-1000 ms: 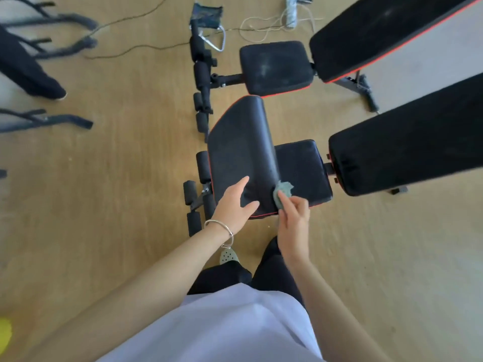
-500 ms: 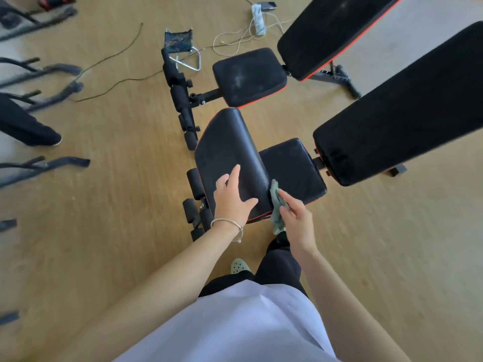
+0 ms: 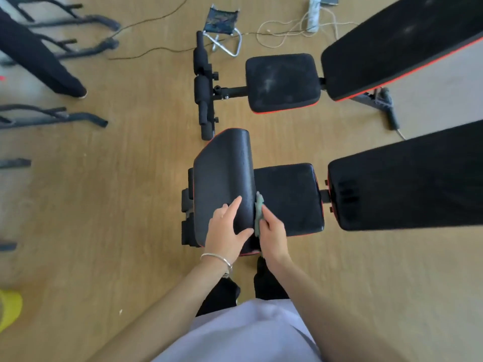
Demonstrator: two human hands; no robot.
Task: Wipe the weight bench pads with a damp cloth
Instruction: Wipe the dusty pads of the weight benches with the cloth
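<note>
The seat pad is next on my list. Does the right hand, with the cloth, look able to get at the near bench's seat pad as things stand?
Probably yes. The right hand holds the cloth against the edge of the raised pad, and the seat pad lies bare right beside it.

Near bench: a tilted black vinyl pad with red edging (image 3: 224, 184) and a rounded top stands at the left end of the flat square black seat pad (image 3: 290, 199), with the long black backrest pad (image 3: 407, 178) just beyond the seat's right end. A small grey-green cloth (image 3: 259, 210), bunched, lies along the tilted pad's right edge where it meets the seat pad, pinched by the right hand (image 3: 273, 236); the left hand (image 3: 227, 231) lies flat on the tilted pad. Far bench: the square black seat pad with pale dusty smears (image 3: 283, 82) sits beside its long black red-edged backrest pad (image 3: 400, 45).
</note>
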